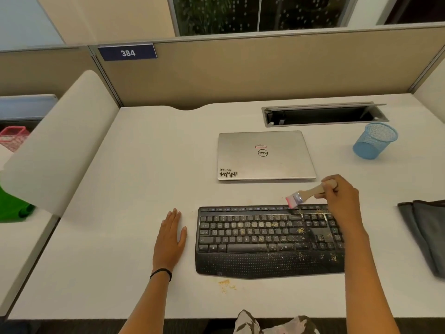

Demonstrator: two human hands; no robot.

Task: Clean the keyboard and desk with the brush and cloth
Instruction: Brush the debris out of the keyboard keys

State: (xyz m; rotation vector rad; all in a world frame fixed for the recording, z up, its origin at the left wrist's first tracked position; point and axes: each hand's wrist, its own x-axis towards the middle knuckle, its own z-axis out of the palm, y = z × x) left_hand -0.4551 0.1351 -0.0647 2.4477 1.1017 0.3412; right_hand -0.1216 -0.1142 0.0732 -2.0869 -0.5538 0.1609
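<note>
Head view: brush [310,192] is being gripped by its wooden handle in the right hand [342,196], bristles being tipped at the keyboard [260,239] top row, rt side. Left hand [169,235] is being laid flat, fingers straight, on desk [120,261] just beside it. Brush is being judged light, stiff-handled, soft-tipped; mid-handle hold looks adequate. Cloth [423,232] is lying far rt, untouched.

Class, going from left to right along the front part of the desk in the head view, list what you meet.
Left hand → keyboard → grey cloth. The right hand and the brush it grips overlap the keyboard, so they are left out.
</note>
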